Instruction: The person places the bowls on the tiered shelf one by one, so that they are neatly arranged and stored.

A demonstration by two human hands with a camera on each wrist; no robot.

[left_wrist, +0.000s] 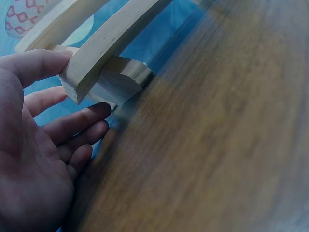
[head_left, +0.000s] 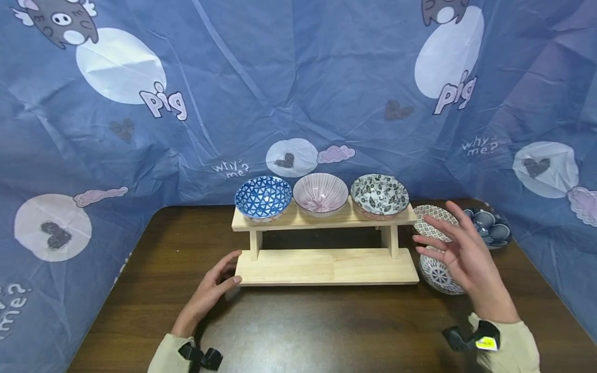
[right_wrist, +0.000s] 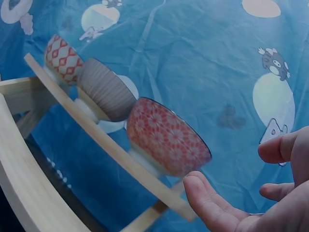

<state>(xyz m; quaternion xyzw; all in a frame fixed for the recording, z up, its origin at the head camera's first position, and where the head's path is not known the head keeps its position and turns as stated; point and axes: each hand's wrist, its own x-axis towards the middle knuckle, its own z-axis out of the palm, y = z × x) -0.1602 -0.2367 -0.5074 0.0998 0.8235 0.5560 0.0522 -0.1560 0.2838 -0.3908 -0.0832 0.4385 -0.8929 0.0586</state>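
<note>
A two-tier wooden stand (head_left: 326, 267) carries three bowls on its upper shelf: a blue triangle-patterned bowl (head_left: 263, 197), a pink-striped bowl (head_left: 321, 192) and a black-and-white leaf-patterned bowl (head_left: 380, 194). Its lower shelf is bare. My left hand (head_left: 207, 292) holds the left end of that lower shelf between thumb and index finger; the other fingers hang loose in the left wrist view. My right hand (head_left: 471, 267), fingers spread and holding nothing, is off the stand's right end, over a white-and-grey patterned bowl (head_left: 438, 272) that it partly hides.
Behind the right hand lie a brown-patterned dish (head_left: 431, 215) and a dark blue bowl (head_left: 494, 228) at the table's right rear. The brown table (head_left: 298, 321) meets a blue printed cloth (head_left: 298, 103) at the back and both sides.
</note>
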